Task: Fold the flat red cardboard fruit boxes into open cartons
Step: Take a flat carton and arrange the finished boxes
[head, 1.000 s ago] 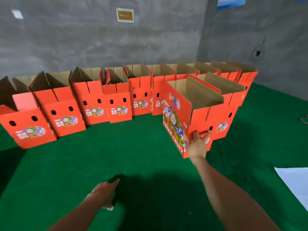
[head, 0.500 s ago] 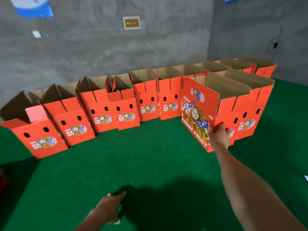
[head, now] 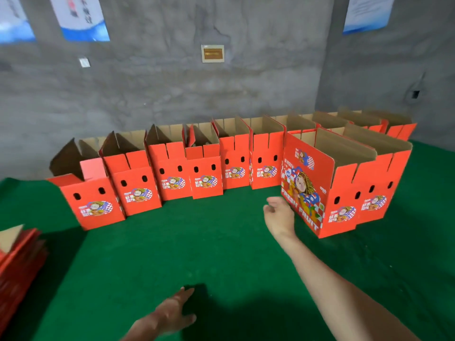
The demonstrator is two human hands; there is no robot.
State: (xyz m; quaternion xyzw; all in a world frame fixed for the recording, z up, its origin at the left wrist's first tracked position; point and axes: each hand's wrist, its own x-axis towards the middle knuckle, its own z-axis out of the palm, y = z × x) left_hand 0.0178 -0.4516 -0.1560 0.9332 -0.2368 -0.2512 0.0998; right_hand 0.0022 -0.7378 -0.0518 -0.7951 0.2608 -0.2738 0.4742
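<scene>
Reaching forward over the green mat (head: pixel 221 244), the right arm is stretching out almost straight, with the right hand (head: pixel 279 214) hanging just beside the big printed face of the nearest carton (head: pixel 305 188). Its fingers are curling loosely and gripping nothing. The hand is blurred, so it is hard to say whether a fingertip is grazing the cardboard or sitting a little apart from it. That carton is standing upright on the mat with its top flaps open, pressed against a second open carton (head: pixel 376 193) on its right. The left hand (head: pixel 173 312) is lying low and near the body, palm down, fingers straight and held together, holding nothing, just above or on the mat at the edge of a dark shadow. Behind, a row of folded cartons (head: pixel 206 178) is lining the grey wall (head: pixel 172 99), all open at the top. At the far left edge a stack of flat boxes (head: pixel 22 252) is waiting on the mat.
</scene>
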